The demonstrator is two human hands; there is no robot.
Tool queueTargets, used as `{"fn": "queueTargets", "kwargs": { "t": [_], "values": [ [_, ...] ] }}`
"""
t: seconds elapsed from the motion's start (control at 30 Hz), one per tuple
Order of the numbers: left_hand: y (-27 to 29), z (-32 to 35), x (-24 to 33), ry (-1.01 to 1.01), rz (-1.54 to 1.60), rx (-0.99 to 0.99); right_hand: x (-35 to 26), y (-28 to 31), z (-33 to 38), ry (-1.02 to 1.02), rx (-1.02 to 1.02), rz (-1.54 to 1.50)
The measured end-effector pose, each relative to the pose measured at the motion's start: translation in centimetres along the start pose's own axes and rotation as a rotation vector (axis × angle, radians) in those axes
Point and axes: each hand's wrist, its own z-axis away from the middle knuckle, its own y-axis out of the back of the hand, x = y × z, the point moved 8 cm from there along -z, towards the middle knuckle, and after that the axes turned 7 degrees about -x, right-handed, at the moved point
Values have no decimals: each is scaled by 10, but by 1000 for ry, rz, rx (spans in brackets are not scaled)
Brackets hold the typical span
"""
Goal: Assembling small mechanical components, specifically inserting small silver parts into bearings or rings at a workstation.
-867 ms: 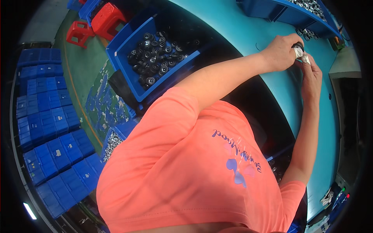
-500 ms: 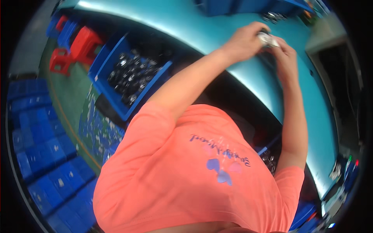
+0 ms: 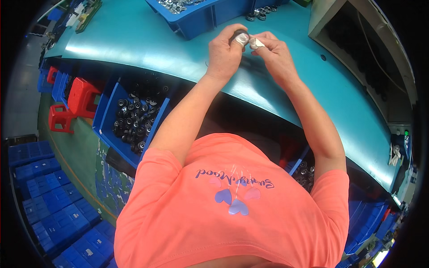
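L hand (image 3: 225, 56) grip closed on dk part (image 3: 241, 31); R hand (image 3: 278, 57) curled beside, can't tell if gripping. Best hold L steady over bench (image 3: 178, 58).

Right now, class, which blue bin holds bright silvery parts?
The blue bin standing on the teal table, just beyond the left hand. The lower-left bin, off the table, holds dark round parts instead.
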Motion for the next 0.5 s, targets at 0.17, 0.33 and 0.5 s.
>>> {"fn": "queueTargets", "kwargs": {
  "t": [0.17,0.33,0.5],
  "values": [
    [-9,4,-8,185,211,-195,12,3,-6,-125,-12,-274],
    [-3,7,-6,195,113,-167,10,-2,-8,-94,-20,-299],
    [0,3,0,-125,-119,-16,26,2,-6,-104,2,-205]
  ]
}}
